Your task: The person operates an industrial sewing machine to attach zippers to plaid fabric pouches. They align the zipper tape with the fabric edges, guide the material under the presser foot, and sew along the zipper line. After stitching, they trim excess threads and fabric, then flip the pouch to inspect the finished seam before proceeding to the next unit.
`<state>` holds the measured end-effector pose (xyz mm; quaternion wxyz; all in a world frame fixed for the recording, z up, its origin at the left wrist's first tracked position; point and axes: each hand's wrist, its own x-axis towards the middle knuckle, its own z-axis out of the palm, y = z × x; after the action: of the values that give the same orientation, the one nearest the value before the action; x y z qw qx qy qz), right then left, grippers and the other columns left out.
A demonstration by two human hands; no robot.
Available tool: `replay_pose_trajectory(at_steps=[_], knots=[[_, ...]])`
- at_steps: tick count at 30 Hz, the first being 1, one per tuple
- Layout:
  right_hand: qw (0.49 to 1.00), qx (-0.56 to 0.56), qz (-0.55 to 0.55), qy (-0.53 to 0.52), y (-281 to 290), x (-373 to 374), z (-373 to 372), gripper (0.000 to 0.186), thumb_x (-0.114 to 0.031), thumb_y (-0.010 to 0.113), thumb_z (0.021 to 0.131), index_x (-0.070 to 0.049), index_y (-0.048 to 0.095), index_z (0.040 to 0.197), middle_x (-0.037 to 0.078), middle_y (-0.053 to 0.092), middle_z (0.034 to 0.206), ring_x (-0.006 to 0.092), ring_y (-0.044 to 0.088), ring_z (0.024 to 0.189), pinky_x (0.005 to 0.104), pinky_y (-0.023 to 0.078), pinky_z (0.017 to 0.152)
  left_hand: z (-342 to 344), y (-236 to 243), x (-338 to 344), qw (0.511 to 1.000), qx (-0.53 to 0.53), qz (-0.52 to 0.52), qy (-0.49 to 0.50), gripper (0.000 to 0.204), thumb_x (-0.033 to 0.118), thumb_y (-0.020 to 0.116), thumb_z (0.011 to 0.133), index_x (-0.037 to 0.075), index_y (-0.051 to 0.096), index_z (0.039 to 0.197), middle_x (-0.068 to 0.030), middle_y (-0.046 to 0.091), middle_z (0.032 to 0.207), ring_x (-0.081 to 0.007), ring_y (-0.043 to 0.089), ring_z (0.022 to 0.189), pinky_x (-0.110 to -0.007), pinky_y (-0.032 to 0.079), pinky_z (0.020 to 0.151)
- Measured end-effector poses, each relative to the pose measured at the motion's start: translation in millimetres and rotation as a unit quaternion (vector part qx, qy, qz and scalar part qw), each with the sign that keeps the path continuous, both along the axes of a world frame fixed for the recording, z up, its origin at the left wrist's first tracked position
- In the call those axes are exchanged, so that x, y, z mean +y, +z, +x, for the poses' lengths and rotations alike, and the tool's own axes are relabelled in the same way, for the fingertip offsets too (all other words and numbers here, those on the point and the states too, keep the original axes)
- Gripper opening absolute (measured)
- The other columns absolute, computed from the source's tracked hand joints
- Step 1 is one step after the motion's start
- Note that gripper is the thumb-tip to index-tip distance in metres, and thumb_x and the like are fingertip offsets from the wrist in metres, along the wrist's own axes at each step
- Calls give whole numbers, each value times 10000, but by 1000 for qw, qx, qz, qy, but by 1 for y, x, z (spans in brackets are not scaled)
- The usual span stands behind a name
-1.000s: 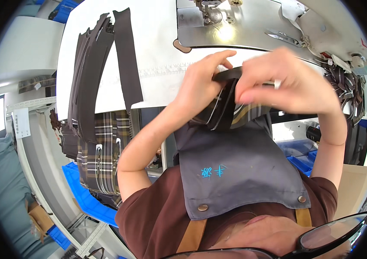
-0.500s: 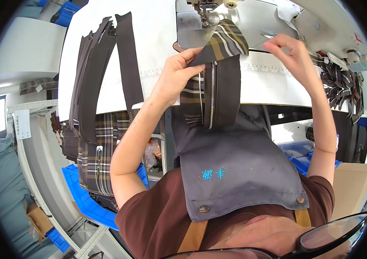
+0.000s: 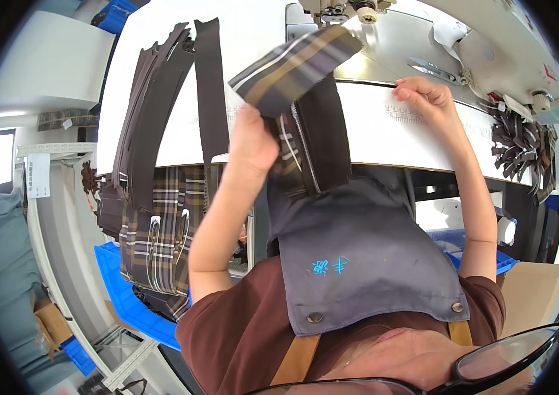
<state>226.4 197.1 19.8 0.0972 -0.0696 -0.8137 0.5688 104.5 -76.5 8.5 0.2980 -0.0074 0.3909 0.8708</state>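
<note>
My left hand (image 3: 254, 140), a little blurred, is closed on the edge of a plaid fabric piece (image 3: 296, 69) in brown, grey and white. The piece is folded over, with its plaid flap raised in front of the sewing machine (image 3: 342, 10). Below the flap hang a dark brown panel (image 3: 325, 135) and a metal zipper (image 3: 305, 148), reaching over the table's front edge. To the right, my right hand (image 3: 429, 102) hovers over the table edge, thumb and fingers pressed together. Whatever they may hold is too small to make out. Small thread snips (image 3: 432, 70) lie beyond it.
Dark fabric strips (image 3: 161, 105) lie at the left of the white table (image 3: 378, 131). Plaid pieces with zippers (image 3: 161, 243) hang below them, over a blue bin (image 3: 121, 283). A bunch of dark strips (image 3: 519, 145) hangs at the right.
My left hand has swung the fabric piece leftward, away from the needle area, and its flap is now tilted left. My right hand has come lower and slightly left, away from the snips.
</note>
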Motion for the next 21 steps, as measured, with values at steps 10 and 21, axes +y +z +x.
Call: replay_pose_trajectory(at_steps=[10,21], knots=[[998,-5,-40,49,-2,-94,-5,248,-154,640,866,5,526,1018,73,549,800,134,517,764,311,424,716,19,-10,12,994,32,80,63,335,147,556,915,35,502,1227,-111,581,1175,-200,589,1020,-341,508,881],[953,59,258,147,12,-92,-28,223,-133,615,848,-16,528,678,137,537,595,302,545,585,373,416,632,-63,53,-14,907,377,-178,55,165,-41,588,829,-35,661,977,-72,679,886,-109,622,787,-224,470,742]])
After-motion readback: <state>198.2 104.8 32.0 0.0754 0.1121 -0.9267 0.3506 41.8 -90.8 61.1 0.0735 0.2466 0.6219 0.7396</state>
